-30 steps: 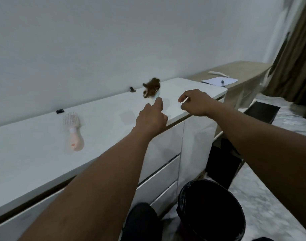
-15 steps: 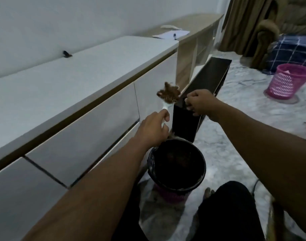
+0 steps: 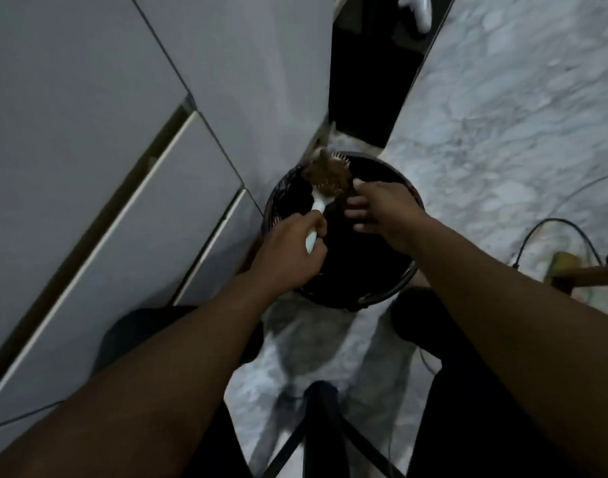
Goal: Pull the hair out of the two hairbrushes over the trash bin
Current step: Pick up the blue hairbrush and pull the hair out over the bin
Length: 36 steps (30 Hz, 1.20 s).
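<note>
White hairbrush (image 3: 319, 204), centre of frame, tilted, head pointing up and slightly right. Its handle runs down-left into the left hand (image 3: 289, 250), which grips it. Pale bristle tips show along the head's upper edge. Brown hair (image 3: 325, 174) is a matted clump covering most of the head. Black round trash bin (image 3: 404, 282) sits directly under the brush, upright and open, dark inside. Brush head is over the bin's upper-left rim.
</note>
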{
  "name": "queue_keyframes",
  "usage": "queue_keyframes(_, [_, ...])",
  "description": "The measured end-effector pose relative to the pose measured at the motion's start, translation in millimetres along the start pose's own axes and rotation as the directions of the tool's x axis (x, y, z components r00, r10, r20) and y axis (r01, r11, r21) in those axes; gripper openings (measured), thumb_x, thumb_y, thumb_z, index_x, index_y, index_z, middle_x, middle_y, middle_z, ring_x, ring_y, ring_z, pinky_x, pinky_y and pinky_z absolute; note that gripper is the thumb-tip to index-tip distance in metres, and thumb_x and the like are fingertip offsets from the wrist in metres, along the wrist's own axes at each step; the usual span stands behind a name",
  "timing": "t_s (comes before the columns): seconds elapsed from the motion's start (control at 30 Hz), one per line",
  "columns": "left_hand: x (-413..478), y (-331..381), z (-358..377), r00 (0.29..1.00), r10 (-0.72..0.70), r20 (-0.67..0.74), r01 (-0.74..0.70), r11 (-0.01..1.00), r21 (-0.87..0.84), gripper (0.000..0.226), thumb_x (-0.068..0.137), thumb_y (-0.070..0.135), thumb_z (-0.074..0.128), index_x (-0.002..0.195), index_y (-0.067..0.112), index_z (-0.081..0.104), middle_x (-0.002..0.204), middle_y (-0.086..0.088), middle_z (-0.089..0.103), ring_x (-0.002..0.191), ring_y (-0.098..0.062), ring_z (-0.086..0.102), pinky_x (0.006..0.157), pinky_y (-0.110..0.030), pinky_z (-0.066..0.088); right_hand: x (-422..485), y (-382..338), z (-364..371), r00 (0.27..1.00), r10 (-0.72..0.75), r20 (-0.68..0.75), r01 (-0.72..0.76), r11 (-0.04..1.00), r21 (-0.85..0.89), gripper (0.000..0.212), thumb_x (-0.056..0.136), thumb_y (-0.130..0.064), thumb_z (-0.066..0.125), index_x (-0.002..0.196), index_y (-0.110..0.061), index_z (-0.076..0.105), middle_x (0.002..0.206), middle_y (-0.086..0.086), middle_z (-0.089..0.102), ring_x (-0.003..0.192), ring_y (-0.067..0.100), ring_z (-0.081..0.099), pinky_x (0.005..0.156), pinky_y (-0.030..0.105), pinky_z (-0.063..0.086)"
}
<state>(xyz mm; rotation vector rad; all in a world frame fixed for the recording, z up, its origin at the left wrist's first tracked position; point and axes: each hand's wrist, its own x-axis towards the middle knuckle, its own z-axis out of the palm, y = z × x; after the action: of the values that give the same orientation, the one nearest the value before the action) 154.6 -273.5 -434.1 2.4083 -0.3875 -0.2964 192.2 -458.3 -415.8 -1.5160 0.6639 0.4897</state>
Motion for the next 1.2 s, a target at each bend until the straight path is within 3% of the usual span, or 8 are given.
queue_keyframes(0.17, [6.0,-28.7,36.6,0.993,0.048,0.109,-0.041,0.997,-0.059,0.007,0.088,0.02,0.06,0.095,0.019,0.062,0.084,-0.001,0.054,0.069,-0.019,0.053,0.058,-0.033,0.044,40.2,47.4,5.8,0.991,0.132,0.002,-0.131,0.982,0.134,0.033,0.093,-0.035,0.064,0.11,-0.007,0.065,0.113,0.019,0.068,0.088,0.027,0.074,0.077,0.04,0.06])
queue_keyframes(0.37, [5.0,-53.5,58.0,0.992,0.042,0.122,-0.025,0.99,-0.138,0.013,0.093,0.017,0.058,0.104,0.021,0.064,0.091,0.0,0.055,0.073,-0.017,0.058,0.062,-0.033,0.048,70.3,52.1,13.2,0.988,0.141,-0.059,-0.135,0.986,0.1,0.044,0.089,-0.026,0.072,0.112,0.011,0.063,0.087,0.017,0.065,0.062,0.022,0.069,0.052,0.028,0.057])
queue_keyframes(0.47, [15.2,-54.3,53.3,0.98,-0.108,0.166,0.154,0.944,-0.293,0.026,0.095,0.009,0.057,0.111,0.029,0.055,0.09,-0.002,0.059,0.062,-0.02,0.064,0.052,-0.038,0.055,80.4,41.8,16.4,0.989,0.106,-0.099,-0.099,0.992,0.078,0.021,0.092,-0.017,0.069,0.093,0.003,0.061,0.073,0.015,0.063,0.054,0.019,0.066,0.049,0.03,0.058])
queue_keyframes(0.6, [44.9,-43.4,46.9,0.851,-0.369,0.374,0.522,0.678,-0.517,0.042,0.095,0.004,0.06,0.122,0.025,0.036,0.105,-0.008,0.062,0.05,-0.025,0.068,0.049,-0.036,0.06,92.0,30.2,19.2,0.991,0.063,-0.121,-0.06,0.998,0.025,0.023,0.094,-0.011,0.064,0.075,-0.005,0.054,0.067,0.015,0.059,0.051,0.02,0.065,0.053,0.034,0.06])
queue_keyframes(0.7, [67.0,-45.5,44.3,0.758,-0.435,0.487,0.652,0.542,-0.53,0.02,0.1,0.027,0.059,0.115,0.013,0.054,0.069,-0.006,0.061,0.037,-0.02,0.055,0.036,-0.025,0.043,94.8,28.3,24.5,0.994,0.065,-0.088,-0.068,0.997,-0.03,0.021,0.095,-0.009,0.062,0.077,-0.001,0.056,0.063,0.018,0.056,0.048,0.02,0.067,0.057,0.037,0.061])
queue_keyframes(0.9, [77.2,-50.5,41.9,0.733,-0.473,0.49,0.668,0.637,-0.385,0.023,0.104,0.038,0.048,0.109,0.018,0.06,0.06,-0.002,0.052,0.032,-0.014,0.047,0.037,-0.022,0.036,95.0,22.3,28.7,0.993,0.08,-0.091,-0.089,0.991,-0.103,0.034,0.097,-0.01,0.058,0.064,-0.006,0.051,0.059,0.016,0.056,0.056,0.024,0.07,0.065,0.043,0.063])
queue_keyframes(1.1, [77.2,-49.9,44.7,0.758,-0.48,0.441,0.633,0.703,-0.323,0.026,0.103,0.042,0.048,0.109,0.019,0.059,0.068,-0.003,0.055,0.036,-0.015,0.051,0.037,-0.02,0.039,96.6,13.8,21.0,0.991,0.041,-0.131,-0.071,0.969,-0.238,0.025,0.095,-0.019,0.062,0.074,-0.009,0.055,0.072,0.02,0.062,0.066,0.029,0.067,0.059,0.042,0.063])
queue_keyframes(1.2, [77.8,-50.0,45.1,0.767,-0.488,0.417,0.628,0.705,-0.329,0.025,0.103,0.042,0.048,0.108,0.02,0.059,0.064,-0.002,0.054,0.035,-0.015,0.052,0.039,-0.023,0.041,98.1,10.5,16.5,0.992,0.059,-0.112,-0.077,0.983,-0.165,0.023,0.091,-0.029,0.065,0.08,-0.012,0.056,0.078,0.015,0.059,0.072,0.026,0.064,0.064,0.047,0.061])
